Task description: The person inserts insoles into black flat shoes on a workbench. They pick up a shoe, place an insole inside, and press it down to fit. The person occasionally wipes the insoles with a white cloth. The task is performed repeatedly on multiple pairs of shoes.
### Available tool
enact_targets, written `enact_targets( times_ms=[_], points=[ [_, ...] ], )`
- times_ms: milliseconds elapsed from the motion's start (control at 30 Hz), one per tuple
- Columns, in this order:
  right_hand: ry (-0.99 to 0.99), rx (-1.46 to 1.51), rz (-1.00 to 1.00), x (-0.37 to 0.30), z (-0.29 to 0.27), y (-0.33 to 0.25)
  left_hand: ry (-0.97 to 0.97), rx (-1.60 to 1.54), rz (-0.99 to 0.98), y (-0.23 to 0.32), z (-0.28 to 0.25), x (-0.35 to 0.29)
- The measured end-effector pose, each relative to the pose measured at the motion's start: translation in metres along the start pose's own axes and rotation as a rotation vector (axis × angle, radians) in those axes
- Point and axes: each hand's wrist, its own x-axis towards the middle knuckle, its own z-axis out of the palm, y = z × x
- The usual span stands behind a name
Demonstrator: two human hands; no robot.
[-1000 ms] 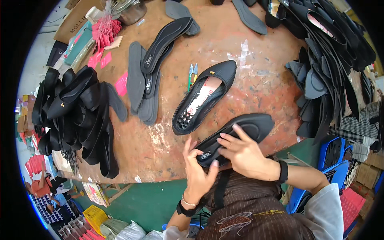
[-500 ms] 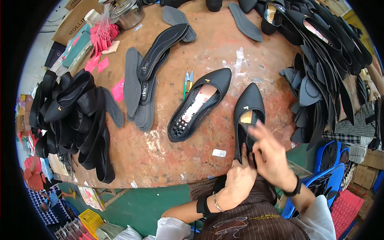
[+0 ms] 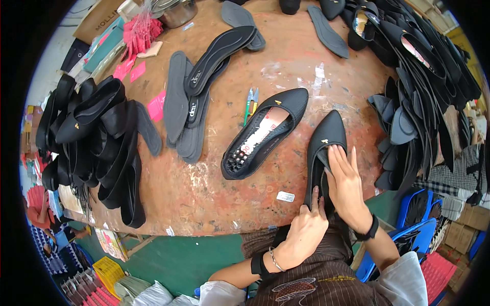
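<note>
A black pointed flat shoe (image 3: 328, 131) with a small gold ornament lies at the table's near edge, toe pointing away. My left hand (image 3: 306, 229) grips its heel end, with two fingers reaching into the opening. My right hand (image 3: 348, 188) is stretched out, its fingertips tucked into the shoe's opening behind the ornament. What lies under those fingers is hidden. Left of this shoe sits its mate, another black flat (image 3: 293, 104), with a pale, patterned inner sole showing. Touching none of it, small thread snips (image 3: 249, 104) with a green handle lie just beyond the mate.
Dark insoles (image 3: 176, 97) lie stacked left of centre. Black shoes are heaped at the left (image 3: 104, 127), and a pile of shoes (image 3: 434, 56) and a stack of insoles (image 3: 403, 127) stand at the right. A white label (image 3: 286, 196) lies near the front edge. Blue chairs (image 3: 416, 239) stand lower right.
My right hand has gone from blurred and raised over the shoe to flat, fingertips inside its opening. My left hand stays at the heel. The whole view has shifted slightly.
</note>
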Motion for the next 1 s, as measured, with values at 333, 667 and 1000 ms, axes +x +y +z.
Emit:
enact_targets(
  times_ms=[333, 667, 1000],
  points=[
    [-0.158, -0.05, 0.07, 0.021, 0.003, -0.007, -0.049, -0.149, -0.002, -0.002, 0.004, 0.001],
    [-0.257, -0.157, 0.083, 0.013, -0.006, -0.016, 0.027, -0.219, 0.023, -0.007, 0.005, 0.0],
    [-0.069, -0.384, -0.024, 0.008, 0.002, -0.01, 0.054, -0.19, 0.063, -0.005, 0.014, 0.001]
  ],
)
